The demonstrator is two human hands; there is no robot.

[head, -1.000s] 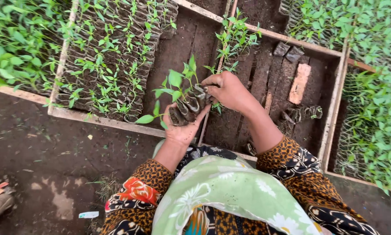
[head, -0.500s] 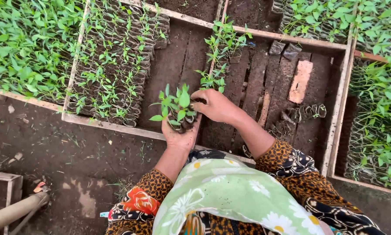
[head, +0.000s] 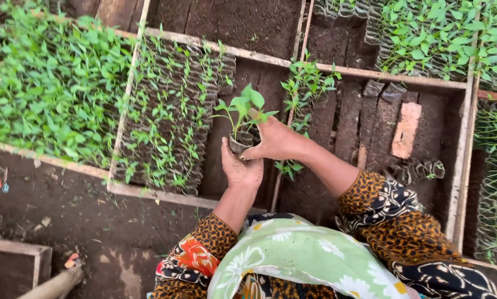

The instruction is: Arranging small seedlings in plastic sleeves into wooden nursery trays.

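Cupping seedling pots (head: 243, 138), left hand (head: 240, 168) under, right hand (head: 275, 141) closed beside

Dark bare soil (head: 65, 221) carries wooden frames (head: 165, 194). Left frame: rows of seedling pots (head: 171, 122), packed touching. Centre-right frame: plank floor (head: 348, 127), a small cluster of seedlings (head: 309, 83), a brick (head: 406, 130), empty pots (head: 420, 169) lower right.

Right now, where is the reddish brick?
In the head view, the brick lies on bare soil in the wooden frame at right, above a short row of empty little pots, right of the right hand.
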